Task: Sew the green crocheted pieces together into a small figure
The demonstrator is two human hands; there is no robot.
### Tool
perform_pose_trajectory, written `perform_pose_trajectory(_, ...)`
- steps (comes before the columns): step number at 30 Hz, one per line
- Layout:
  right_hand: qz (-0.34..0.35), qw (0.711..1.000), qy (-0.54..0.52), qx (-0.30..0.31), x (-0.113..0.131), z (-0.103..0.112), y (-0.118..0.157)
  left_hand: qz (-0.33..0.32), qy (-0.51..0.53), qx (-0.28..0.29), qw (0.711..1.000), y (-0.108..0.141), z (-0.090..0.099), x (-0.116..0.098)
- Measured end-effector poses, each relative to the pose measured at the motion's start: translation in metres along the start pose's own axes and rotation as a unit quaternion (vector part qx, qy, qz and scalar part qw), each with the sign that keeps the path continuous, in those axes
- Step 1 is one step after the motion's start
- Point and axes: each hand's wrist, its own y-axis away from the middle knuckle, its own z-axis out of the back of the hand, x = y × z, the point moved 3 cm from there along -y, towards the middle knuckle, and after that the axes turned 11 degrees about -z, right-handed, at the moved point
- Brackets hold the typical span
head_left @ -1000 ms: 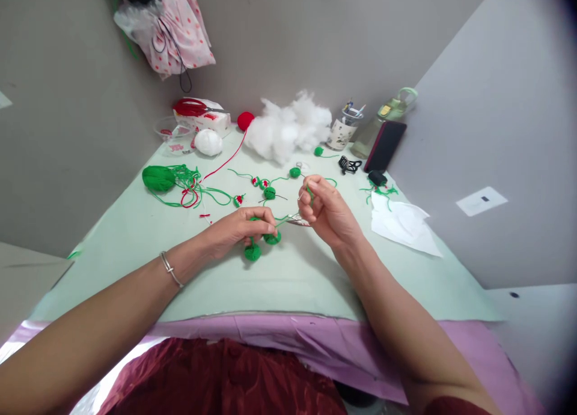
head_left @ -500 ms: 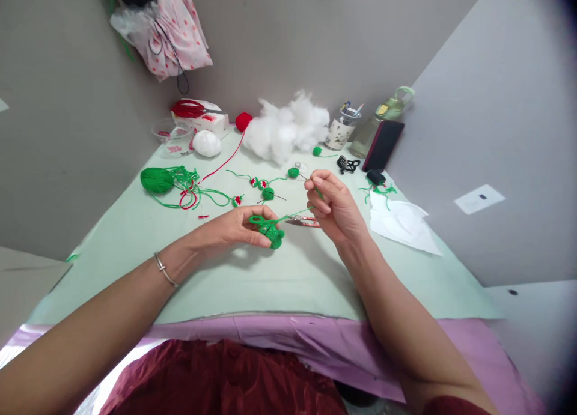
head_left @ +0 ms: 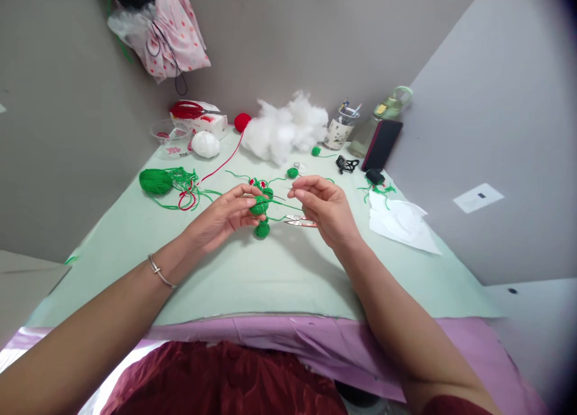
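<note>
My left hand (head_left: 225,217) grips a small green crocheted piece (head_left: 259,205) between thumb and fingers. A green crocheted ball (head_left: 262,229) hangs just below it. Green yarn (head_left: 286,204) stretches from the piece to my right hand (head_left: 327,208), whose thumb and forefinger pinch a thin needle (head_left: 292,190), only faintly visible. Thread snips (head_left: 300,221) lie on the table under my right hand, their handles partly hidden. Beyond the hands are another green ball (head_left: 293,172) and small red-and-white pieces (head_left: 258,183), partly behind my left fingers.
A green yarn skein (head_left: 155,181) with tangled strands lies at left. White stuffing (head_left: 286,130), a red yarn ball (head_left: 242,122) and red scissors (head_left: 189,109) on a box sit at the back. A pen cup (head_left: 341,130), bottle (head_left: 392,109), phone (head_left: 382,145) and white paper (head_left: 401,223) are at right.
My left hand has lifted and turned the green piece, so the ball now hangs below it. My right hand has shifted slightly left and changed its pinch.
</note>
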Motion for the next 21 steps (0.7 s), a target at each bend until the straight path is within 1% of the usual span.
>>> perform_pose_trajectory(3, 0.019, 0.997, 0.078, -0.008, -0.003, -0.005, 0.004, -0.012, 0.005, -0.005, 1.000, -0.001, 0.000, -0.002)
perform_pose_trajectory(5, 0.052, 0.989, 0.137, -0.021, -0.004, -0.008, 0.006, -0.012, 0.008, -0.011, 1.000, -0.001, 0.000, -0.002)
perform_pose_trajectory(7, 0.099, 0.974, 0.202, -0.035, -0.005, -0.012, 0.008, -0.013, 0.005, -0.006, 1.000, 0.000, 0.000, -0.002)
perform_pose_trajectory(10, 0.155, 0.947, 0.279, -0.036, -0.007, -0.015, 0.010, -0.020, -0.005, 0.001, 1.000, 0.000, 0.001, 0.000)
perform_pose_trajectory(13, 0.195, 0.930, 0.308, -0.050, -0.005, -0.016, 0.012, -0.016, -0.004, -0.004, 1.000, -0.001, 0.003, 0.002)
perform_pose_trajectory(16, 0.227, 0.922, 0.301, -0.081, 0.000, -0.014, 0.013, -0.012, 0.005, -0.001, 1.000, -0.001, 0.004, 0.002)
perform_pose_trajectory(19, 0.228, 0.919, 0.309, -0.090, 0.002, -0.013, 0.013, -0.016, 0.010, 0.002, 1.000, -0.001, 0.004, 0.002)
perform_pose_trajectory(21, 0.233, 0.910, 0.332, -0.088, 0.001, -0.013, 0.013, -0.016, 0.016, 0.002, 1.000, -0.001, 0.004, 0.002)
